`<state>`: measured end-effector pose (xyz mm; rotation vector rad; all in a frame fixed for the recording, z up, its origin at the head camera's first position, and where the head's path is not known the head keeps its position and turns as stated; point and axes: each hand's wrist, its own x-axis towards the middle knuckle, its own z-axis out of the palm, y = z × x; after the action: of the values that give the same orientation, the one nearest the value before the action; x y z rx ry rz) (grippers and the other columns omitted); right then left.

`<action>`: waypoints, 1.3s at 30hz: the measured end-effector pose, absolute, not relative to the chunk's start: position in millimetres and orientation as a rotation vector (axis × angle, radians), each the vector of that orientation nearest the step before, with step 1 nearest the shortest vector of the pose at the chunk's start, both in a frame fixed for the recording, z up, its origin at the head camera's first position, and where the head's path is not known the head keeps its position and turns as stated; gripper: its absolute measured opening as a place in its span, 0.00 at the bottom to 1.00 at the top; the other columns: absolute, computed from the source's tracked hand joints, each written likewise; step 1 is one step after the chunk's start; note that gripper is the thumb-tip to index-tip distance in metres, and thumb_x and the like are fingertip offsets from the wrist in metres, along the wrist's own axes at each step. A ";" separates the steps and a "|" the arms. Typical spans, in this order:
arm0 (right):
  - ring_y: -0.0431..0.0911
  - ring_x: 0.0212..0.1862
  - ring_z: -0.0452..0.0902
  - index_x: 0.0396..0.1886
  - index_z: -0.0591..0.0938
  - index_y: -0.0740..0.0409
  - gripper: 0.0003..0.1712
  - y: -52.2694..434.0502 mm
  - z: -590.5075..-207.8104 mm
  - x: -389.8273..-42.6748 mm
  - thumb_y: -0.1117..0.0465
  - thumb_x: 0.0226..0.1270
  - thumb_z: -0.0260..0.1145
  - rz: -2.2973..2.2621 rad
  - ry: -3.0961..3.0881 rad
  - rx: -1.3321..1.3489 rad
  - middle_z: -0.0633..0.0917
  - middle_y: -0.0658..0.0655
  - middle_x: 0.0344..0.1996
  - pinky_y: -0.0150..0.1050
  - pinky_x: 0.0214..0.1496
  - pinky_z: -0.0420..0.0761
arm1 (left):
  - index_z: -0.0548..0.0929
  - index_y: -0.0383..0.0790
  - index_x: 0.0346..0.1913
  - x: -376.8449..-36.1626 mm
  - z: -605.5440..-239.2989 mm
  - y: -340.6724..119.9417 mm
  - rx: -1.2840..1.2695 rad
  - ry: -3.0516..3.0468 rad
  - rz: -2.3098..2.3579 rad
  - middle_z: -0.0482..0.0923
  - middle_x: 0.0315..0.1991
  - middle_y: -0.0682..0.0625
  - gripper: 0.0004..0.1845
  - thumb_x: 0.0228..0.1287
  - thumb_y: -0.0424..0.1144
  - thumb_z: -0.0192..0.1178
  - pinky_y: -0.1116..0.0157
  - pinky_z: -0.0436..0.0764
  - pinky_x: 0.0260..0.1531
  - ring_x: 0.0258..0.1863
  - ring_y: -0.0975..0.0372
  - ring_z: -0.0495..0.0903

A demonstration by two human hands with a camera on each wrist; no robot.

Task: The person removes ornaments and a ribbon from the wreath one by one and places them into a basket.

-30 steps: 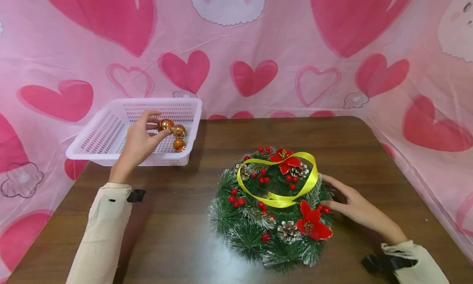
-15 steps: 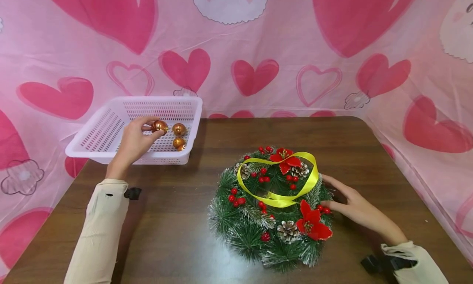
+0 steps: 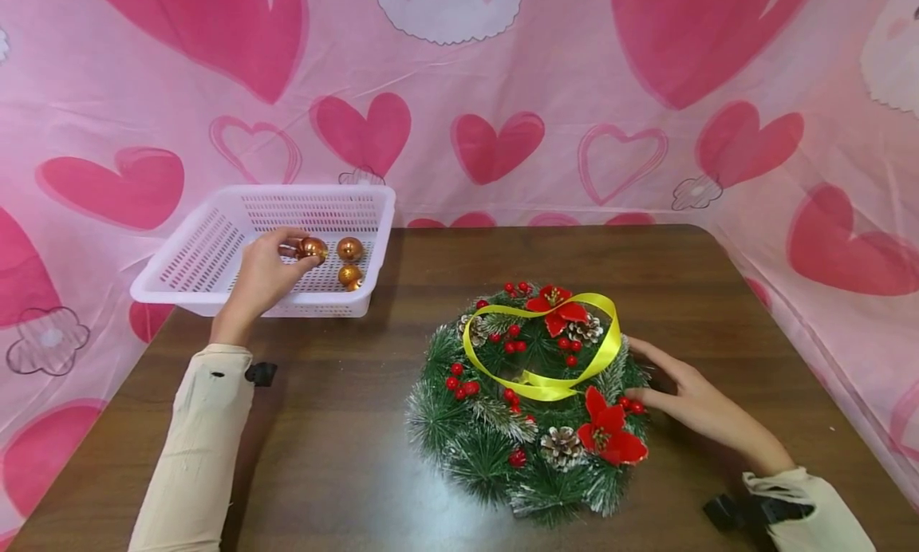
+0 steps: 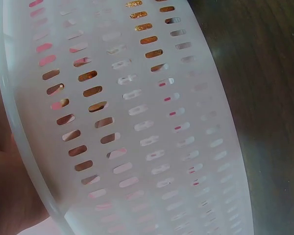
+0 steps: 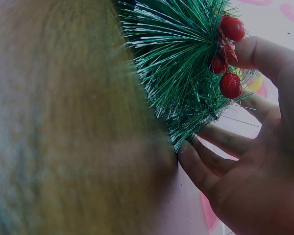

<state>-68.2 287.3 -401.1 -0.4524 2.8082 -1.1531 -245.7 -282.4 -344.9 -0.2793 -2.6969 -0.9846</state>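
Observation:
A green wreath [image 3: 527, 404] with red berries, pine cones, red flowers and a yellow ribbon [image 3: 546, 352] lies on the brown table [image 3: 345, 424]. My right hand [image 3: 678, 396] rests against the wreath's right edge, its fingers [image 5: 220, 142] lightly curled on the needles [image 5: 181, 73]. My left hand [image 3: 269, 269] reaches into a white slotted basket [image 3: 208, 253] at the back left and pinches an orange ball ornament [image 3: 312, 249]. Two more orange balls [image 3: 349, 261] lie beside it. The left wrist view shows only the basket's wall [image 4: 152, 137] close up.
A pink cloth with hearts [image 3: 495, 137] hangs behind and along both sides of the table. Bare wood lies between basket and wreath [image 3: 431, 265] and at the front left. The table's right edge [image 3: 797, 329] runs close to my right hand.
My left hand has drawn back slightly inside the basket with the orange ball in its fingers. The right hand and the wreath have not moved.

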 end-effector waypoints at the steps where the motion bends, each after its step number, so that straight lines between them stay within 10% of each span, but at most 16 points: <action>1: 0.30 0.65 0.64 0.76 0.63 0.40 0.39 287.3 -400.9 -68.2 0.57 0.68 0.68 -1.162 2.803 -0.451 0.71 0.53 0.68 0.62 0.61 0.70 | 0.78 0.31 0.58 -245.3 -344.6 -282.2 -0.278 -2.700 -0.981 0.80 0.49 0.32 0.22 0.63 0.35 0.68 0.49 0.76 0.43 0.48 0.42 0.80; 8: 0.47 0.67 0.66 0.76 0.63 0.42 0.39 287.3 -400.9 -68.2 0.58 0.68 0.68 -1.189 2.787 -0.449 0.71 0.58 0.68 0.71 0.60 0.67 | 0.77 0.29 0.58 -245.7 -343.7 -282.1 -0.273 -2.718 -0.968 0.79 0.51 0.29 0.23 0.62 0.35 0.67 0.42 0.76 0.50 0.50 0.39 0.79; 15: 0.36 0.66 0.65 0.76 0.64 0.41 0.39 287.2 -402.0 -68.4 0.57 0.68 0.68 -1.187 2.793 -0.443 0.72 0.56 0.68 0.69 0.61 0.67 | 0.78 0.29 0.56 -245.1 -343.1 -280.7 -0.297 -2.693 -0.953 0.79 0.50 0.29 0.21 0.62 0.33 0.66 0.42 0.75 0.51 0.50 0.39 0.79; 24: 0.55 0.67 0.65 0.76 0.63 0.42 0.39 288.0 -402.6 -68.3 0.58 0.69 0.67 -1.219 2.769 -0.453 0.70 0.58 0.69 0.72 0.60 0.66 | 0.78 0.30 0.56 -239.4 -336.8 -269.7 -0.336 -2.671 -0.990 0.78 0.52 0.32 0.20 0.63 0.33 0.65 0.43 0.78 0.50 0.53 0.41 0.78; 28: 0.48 0.67 0.67 0.76 0.63 0.42 0.39 288.0 -402.4 -69.0 0.58 0.69 0.67 -1.210 2.773 -0.463 0.71 0.57 0.69 0.71 0.60 0.67 | 0.79 0.30 0.55 -234.3 -331.9 -256.9 -0.422 -2.619 -0.990 0.79 0.52 0.33 0.19 0.63 0.32 0.66 0.45 0.80 0.47 0.51 0.43 0.79; 39: 0.26 0.63 0.65 0.76 0.63 0.42 0.38 288.7 -400.9 -68.0 0.58 0.70 0.67 -1.186 2.786 -0.481 0.72 0.55 0.69 0.27 0.60 0.68 | 0.81 0.31 0.49 -216.5 -326.1 -212.8 -0.725 -2.483 -0.942 0.82 0.39 0.40 0.15 0.59 0.28 0.68 0.53 0.82 0.36 0.40 0.53 0.80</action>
<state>-68.0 288.7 -400.9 -0.4805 2.7864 -1.1863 -216.5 -212.8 -326.1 -0.7253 -2.4825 -0.9424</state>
